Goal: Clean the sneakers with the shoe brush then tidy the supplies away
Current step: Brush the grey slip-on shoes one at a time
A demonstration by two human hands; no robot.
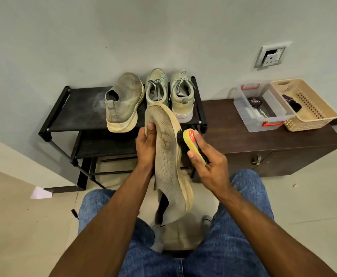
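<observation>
Left grip (146, 145) curled and clasping, right grip (205, 156) pinching, both forearms extended forward

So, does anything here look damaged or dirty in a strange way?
Yes. The wall socket looks broken: its upper part is open and dark. Pale dust is smeared across the shoe rack top shelf, left of the grey sneaker.

Evenly and softly lit from above, bright enough throughout, with only faint shadows under the black metal-framed shoe rack (55, 116) and along the front of the dark brown wooden cabinet (263, 136). Mild glare on the clear plastic storage box with red clips (249, 120) far right. Strongly bowed by the wide lens, bending the pale grey wall (163, 33) and the forearms near the edges; sharp at centre, slightly soft at the near bottom.
</observation>
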